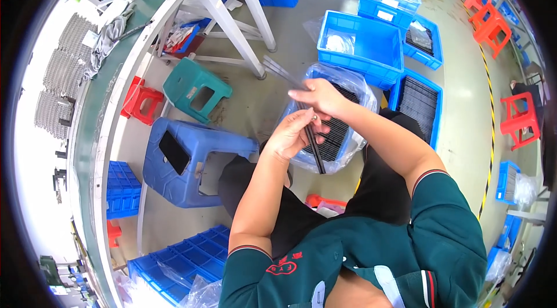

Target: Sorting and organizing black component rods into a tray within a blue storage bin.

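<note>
Both hands are up in front of me, over a blue bin lined with clear plastic point(364, 94). Rows of thin black strips point(333, 144) lie in that bin. My left hand point(293, 134) is closed around a few long, thin dark strips point(318, 160), whose lower ends stick out below the fingers. Close above it, my right hand point(322, 98) grips the same bundle higher up, fingers curled in. The upper ends of the strips slant to the far left and look grey and smeared. What exactly the strips are, I cannot tell.
A blue stool point(200, 154) with a black phone point(174, 152) on it stands at my left, a green stool point(196, 88) beyond it. Blue bins point(371, 47) are stacked ahead. Right of my knee, another bin point(434, 84) holds dark strips. A long workbench point(107, 93) runs along the left.
</note>
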A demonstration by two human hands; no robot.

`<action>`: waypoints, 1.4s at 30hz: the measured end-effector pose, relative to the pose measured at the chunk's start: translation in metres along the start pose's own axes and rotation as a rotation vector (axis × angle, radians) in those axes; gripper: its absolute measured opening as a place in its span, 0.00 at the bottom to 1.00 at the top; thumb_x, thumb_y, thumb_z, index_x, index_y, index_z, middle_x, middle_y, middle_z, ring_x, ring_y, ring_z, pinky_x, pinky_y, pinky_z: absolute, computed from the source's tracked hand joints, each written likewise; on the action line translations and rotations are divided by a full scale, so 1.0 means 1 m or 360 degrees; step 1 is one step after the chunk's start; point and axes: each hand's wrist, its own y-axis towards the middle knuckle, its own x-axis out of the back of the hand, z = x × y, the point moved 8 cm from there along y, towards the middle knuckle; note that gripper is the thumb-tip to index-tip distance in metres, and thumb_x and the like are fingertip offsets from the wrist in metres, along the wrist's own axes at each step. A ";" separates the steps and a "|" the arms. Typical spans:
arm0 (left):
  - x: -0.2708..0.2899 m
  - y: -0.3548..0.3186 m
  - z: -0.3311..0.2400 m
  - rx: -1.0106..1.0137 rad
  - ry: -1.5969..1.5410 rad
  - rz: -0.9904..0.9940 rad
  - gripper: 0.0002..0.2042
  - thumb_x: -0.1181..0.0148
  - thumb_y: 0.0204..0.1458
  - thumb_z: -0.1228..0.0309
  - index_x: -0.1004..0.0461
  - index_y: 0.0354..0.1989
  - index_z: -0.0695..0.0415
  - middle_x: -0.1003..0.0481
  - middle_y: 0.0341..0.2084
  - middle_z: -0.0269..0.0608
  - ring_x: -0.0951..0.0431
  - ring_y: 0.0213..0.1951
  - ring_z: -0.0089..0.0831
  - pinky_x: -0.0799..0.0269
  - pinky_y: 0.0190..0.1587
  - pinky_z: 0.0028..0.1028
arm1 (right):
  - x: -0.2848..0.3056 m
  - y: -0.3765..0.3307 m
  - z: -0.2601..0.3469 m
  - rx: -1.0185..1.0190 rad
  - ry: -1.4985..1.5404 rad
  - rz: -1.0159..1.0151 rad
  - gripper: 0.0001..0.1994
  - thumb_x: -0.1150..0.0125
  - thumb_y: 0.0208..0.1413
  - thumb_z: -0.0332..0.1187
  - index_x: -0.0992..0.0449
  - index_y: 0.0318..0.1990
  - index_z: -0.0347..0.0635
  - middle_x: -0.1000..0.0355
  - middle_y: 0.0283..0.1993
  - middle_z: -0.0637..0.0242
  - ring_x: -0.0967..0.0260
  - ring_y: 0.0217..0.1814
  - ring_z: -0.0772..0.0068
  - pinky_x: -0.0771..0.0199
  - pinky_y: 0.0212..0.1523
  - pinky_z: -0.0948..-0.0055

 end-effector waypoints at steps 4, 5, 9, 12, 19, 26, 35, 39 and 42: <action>0.002 0.000 0.001 -0.0058 -0.0261 -0.0007 0.13 0.46 0.55 0.60 0.29 0.27 0.59 0.30 0.25 0.35 0.33 0.23 0.26 0.35 0.26 0.26 | -0.005 0.012 -0.013 0.0075 -0.0056 -0.0014 0.19 0.46 0.55 0.45 0.30 0.26 0.35 0.31 0.15 0.63 0.35 0.14 0.77 0.36 0.16 0.76; 0.005 0.000 -0.004 -0.0109 -0.0243 -0.0090 0.13 0.46 0.55 0.60 0.30 0.27 0.58 0.32 0.22 0.33 0.35 0.21 0.24 0.38 0.24 0.25 | -0.001 0.016 -0.015 0.0138 -0.0075 -0.0058 0.19 0.46 0.55 0.45 0.30 0.26 0.35 0.31 0.16 0.62 0.34 0.15 0.77 0.34 0.17 0.76; 0.040 -0.011 -0.032 -0.0445 -0.0325 -0.0425 0.13 0.45 0.55 0.61 0.30 0.27 0.58 0.33 0.20 0.32 0.36 0.21 0.24 0.38 0.24 0.25 | 0.003 0.000 0.003 0.0089 -0.0093 -0.0066 0.14 0.51 0.58 0.41 0.33 0.38 0.36 0.32 0.18 0.64 0.40 0.13 0.79 0.40 0.16 0.77; 0.064 -0.018 -0.054 -0.0675 -0.0443 -0.0676 0.14 0.46 0.55 0.59 0.30 0.28 0.58 0.34 0.20 0.32 0.38 0.20 0.22 0.40 0.24 0.25 | 0.000 -0.017 -0.003 -0.0031 0.0191 0.0049 0.11 0.51 0.58 0.38 0.35 0.37 0.38 0.32 0.18 0.66 0.43 0.13 0.82 0.44 0.15 0.80; 0.075 -0.028 -0.072 -0.1025 -0.0611 -0.0869 0.14 0.47 0.56 0.60 0.30 0.28 0.59 0.38 0.17 0.31 0.41 0.20 0.22 0.42 0.24 0.25 | -0.016 -0.033 -0.006 -0.0084 0.0089 0.0165 0.08 0.48 0.56 0.34 0.36 0.32 0.40 0.35 0.18 0.69 0.41 0.17 0.82 0.42 0.18 0.81; 0.064 -0.018 -0.062 -0.1031 -0.0422 -0.0928 0.14 0.45 0.55 0.61 0.29 0.27 0.60 0.38 0.15 0.30 0.42 0.18 0.20 0.45 0.21 0.21 | -0.020 -0.033 -0.012 -0.0185 0.0266 0.0142 0.07 0.50 0.57 0.34 0.37 0.33 0.42 0.36 0.18 0.69 0.45 0.14 0.83 0.48 0.14 0.82; 0.038 -0.003 -0.036 -0.0903 0.0006 -0.0899 0.14 0.47 0.56 0.62 0.34 0.21 0.55 0.39 0.12 0.25 0.44 0.14 0.15 0.50 0.16 0.19 | -0.023 -0.020 -0.003 -0.0203 0.0388 0.0008 0.11 0.53 0.60 0.37 0.38 0.32 0.37 0.34 0.20 0.64 0.37 0.15 0.76 0.36 0.13 0.78; 0.039 -0.002 -0.045 -0.0835 -0.0180 -0.0793 0.13 0.44 0.55 0.64 0.32 0.22 0.57 0.42 0.12 0.26 0.47 0.14 0.15 0.53 0.16 0.19 | 0.011 -0.003 -0.009 0.0032 0.0241 -0.0087 0.11 0.48 0.57 0.39 0.34 0.31 0.42 0.39 0.17 0.73 0.46 0.13 0.82 0.49 0.12 0.81; 0.030 0.004 -0.025 -0.0521 -0.0067 -0.0655 0.13 0.46 0.56 0.60 0.30 0.25 0.56 0.36 0.15 0.28 0.45 0.14 0.17 0.52 0.16 0.19 | 0.006 0.000 -0.012 -0.0158 0.0708 0.0056 0.12 0.43 0.55 0.41 0.33 0.29 0.43 0.43 0.16 0.78 0.52 0.14 0.88 0.58 0.13 0.83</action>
